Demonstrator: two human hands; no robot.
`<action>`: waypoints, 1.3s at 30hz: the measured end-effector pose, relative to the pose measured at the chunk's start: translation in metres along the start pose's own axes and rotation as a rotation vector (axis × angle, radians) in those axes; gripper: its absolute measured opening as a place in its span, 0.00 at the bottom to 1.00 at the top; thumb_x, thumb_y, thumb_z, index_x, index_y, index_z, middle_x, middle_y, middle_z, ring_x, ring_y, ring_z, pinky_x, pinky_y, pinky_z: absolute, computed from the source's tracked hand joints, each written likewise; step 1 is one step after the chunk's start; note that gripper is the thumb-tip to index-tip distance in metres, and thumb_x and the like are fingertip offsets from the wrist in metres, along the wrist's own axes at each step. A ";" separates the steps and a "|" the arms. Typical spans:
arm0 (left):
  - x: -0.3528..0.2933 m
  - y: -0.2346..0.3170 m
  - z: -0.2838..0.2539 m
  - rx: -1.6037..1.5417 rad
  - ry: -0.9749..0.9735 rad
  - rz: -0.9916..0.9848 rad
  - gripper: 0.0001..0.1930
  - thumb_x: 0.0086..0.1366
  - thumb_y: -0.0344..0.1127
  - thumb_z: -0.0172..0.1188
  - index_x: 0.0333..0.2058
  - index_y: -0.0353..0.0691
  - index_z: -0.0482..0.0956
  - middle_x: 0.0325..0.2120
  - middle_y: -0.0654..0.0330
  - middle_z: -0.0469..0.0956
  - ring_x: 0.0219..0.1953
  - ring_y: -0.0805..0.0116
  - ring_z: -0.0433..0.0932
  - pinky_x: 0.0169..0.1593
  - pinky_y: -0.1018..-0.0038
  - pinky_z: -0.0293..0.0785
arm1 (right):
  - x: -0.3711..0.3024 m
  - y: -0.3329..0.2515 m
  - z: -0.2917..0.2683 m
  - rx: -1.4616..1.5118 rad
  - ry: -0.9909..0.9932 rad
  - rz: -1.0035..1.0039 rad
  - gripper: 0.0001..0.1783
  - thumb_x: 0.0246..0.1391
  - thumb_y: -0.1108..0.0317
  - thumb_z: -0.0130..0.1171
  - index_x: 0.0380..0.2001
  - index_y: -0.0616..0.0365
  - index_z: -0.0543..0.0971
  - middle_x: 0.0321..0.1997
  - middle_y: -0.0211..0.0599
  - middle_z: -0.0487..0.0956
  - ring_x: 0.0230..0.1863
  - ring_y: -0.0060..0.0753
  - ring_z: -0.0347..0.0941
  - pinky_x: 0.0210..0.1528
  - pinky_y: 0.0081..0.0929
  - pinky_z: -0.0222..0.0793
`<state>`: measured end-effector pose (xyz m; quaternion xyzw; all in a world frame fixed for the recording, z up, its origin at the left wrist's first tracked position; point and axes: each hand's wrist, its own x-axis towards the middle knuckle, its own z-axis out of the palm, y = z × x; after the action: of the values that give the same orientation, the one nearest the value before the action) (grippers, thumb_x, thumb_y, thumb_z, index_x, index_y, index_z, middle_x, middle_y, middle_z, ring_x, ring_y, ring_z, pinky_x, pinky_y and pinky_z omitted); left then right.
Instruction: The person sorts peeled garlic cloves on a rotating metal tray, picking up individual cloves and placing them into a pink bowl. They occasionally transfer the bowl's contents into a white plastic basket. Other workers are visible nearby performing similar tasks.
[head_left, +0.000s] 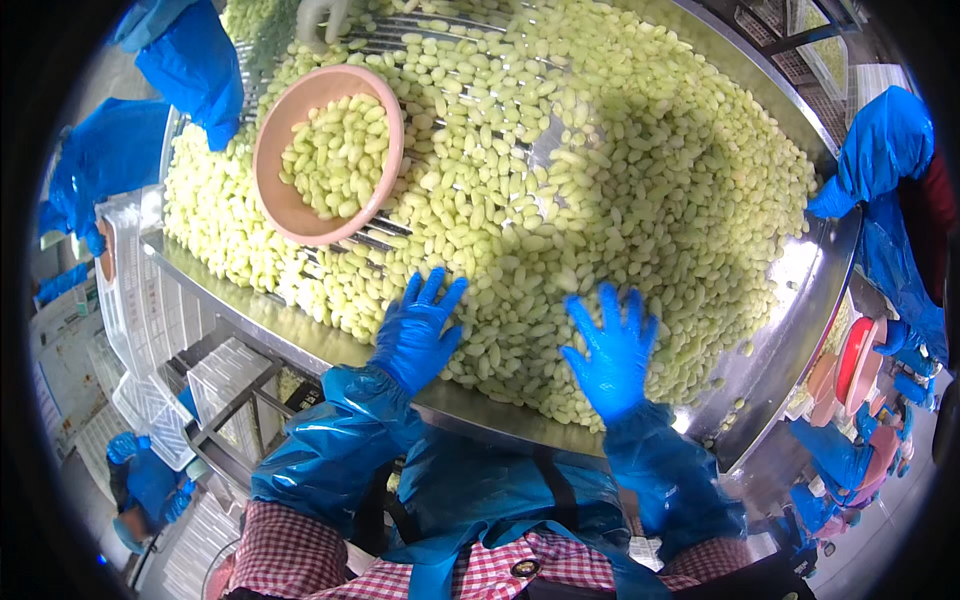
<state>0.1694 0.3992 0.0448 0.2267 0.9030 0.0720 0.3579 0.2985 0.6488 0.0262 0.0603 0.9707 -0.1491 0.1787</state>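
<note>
Fruits [690,190], pale green, oval, in great number; spread over a metal tray [790,340] around a pinkish round basin [285,110], heaped thickest to the right of that basin, with a smaller lot piled inside it. Dark slats [392,226] showing between fruits just beside the basin. Left hand [418,335], blue-gloved, nearer the wearer than the basin and slightly to its right; palm down, fingers spread wide, on the near margin of the fruits. Right hand [615,355], likewise blue-gloved, farther right of the basin; fingers fanned wide over the heap, underside hidden, firmness of contact impossible to tell. Blue plastic sleeves [340,430] on both forearms. Beyond the basin, near its far rim: a co-worker's pale-gloved hand [322,22]. Left of the basin: another blue sleeve [195,75]. Well to the basin's right: a co-worker's blue sleeve [885,140] and a red bowl [853,360].
</note>
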 end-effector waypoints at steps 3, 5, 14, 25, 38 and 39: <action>-0.031 -0.028 0.014 0.100 -0.076 -0.076 0.32 0.63 0.39 0.57 0.66 0.56 0.61 0.70 0.53 0.50 0.67 0.41 0.56 0.61 0.52 0.66 | -0.049 -0.003 0.001 0.033 -0.088 0.120 0.38 0.51 0.50 0.64 0.66 0.33 0.65 0.74 0.45 0.53 0.73 0.63 0.43 0.66 0.74 0.36; -0.052 -0.036 0.014 0.141 -0.158 -0.213 0.30 0.62 0.38 0.57 0.64 0.55 0.64 0.69 0.54 0.51 0.64 0.41 0.61 0.56 0.53 0.71 | -0.065 -0.009 0.001 0.087 -0.322 0.075 0.36 0.54 0.54 0.62 0.67 0.34 0.64 0.75 0.46 0.51 0.74 0.64 0.42 0.67 0.72 0.37; 0.034 0.036 0.008 -0.253 0.777 0.184 0.23 0.61 0.30 0.63 0.56 0.51 0.75 0.53 0.52 0.74 0.55 0.52 0.74 0.55 0.65 0.73 | -0.099 0.044 0.015 0.376 0.192 0.198 0.30 0.56 0.70 0.57 0.63 0.48 0.69 0.70 0.47 0.60 0.70 0.52 0.55 0.70 0.43 0.51; 0.013 -0.022 0.041 0.061 0.600 -0.236 0.15 0.61 0.30 0.60 0.48 0.47 0.80 0.45 0.53 0.77 0.45 0.49 0.77 0.49 0.63 0.74 | 0.076 -0.030 0.016 0.357 0.260 -0.287 0.21 0.61 0.70 0.51 0.56 0.45 0.75 0.51 0.39 0.78 0.48 0.44 0.77 0.50 0.36 0.74; 0.049 0.042 0.053 -0.240 0.558 -0.203 0.14 0.60 0.40 0.61 0.45 0.46 0.80 0.39 0.52 0.77 0.41 0.51 0.78 0.42 0.62 0.75 | 0.110 -0.057 0.011 0.237 0.024 -0.273 0.13 0.53 0.66 0.58 0.43 0.48 0.78 0.45 0.43 0.77 0.43 0.51 0.77 0.43 0.45 0.74; 0.050 0.043 0.050 -0.275 0.507 -0.230 0.14 0.62 0.43 0.58 0.44 0.45 0.80 0.39 0.48 0.79 0.44 0.47 0.78 0.44 0.58 0.75 | 0.111 -0.061 0.014 0.177 0.076 -0.325 0.08 0.54 0.68 0.56 0.38 0.51 0.78 0.43 0.48 0.77 0.41 0.53 0.78 0.41 0.47 0.74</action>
<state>0.1863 0.4590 -0.0097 0.0474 0.9650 0.2069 0.1541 0.1896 0.5935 -0.0108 -0.0760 0.9569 -0.2582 0.1093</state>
